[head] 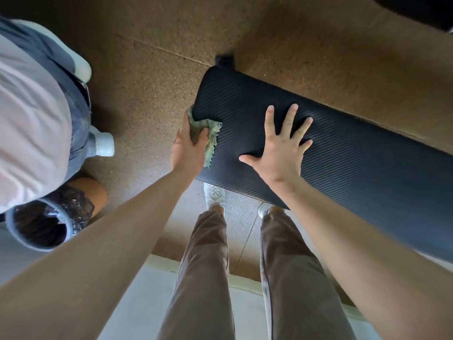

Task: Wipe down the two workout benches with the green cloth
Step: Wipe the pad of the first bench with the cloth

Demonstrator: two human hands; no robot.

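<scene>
The workout bench (343, 148) is a long black pad with fine diagonal ribbing. It lies level and runs from the middle of the scene towards the near right. The green cloth (214, 130), crumpled and frayed at its edges, lies over the pad's left end, gripped by the left hand (187, 146).

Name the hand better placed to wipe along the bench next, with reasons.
Left: the left hand holds the green cloth against the bench end; the right hand presses flat on it, empty.
</scene>
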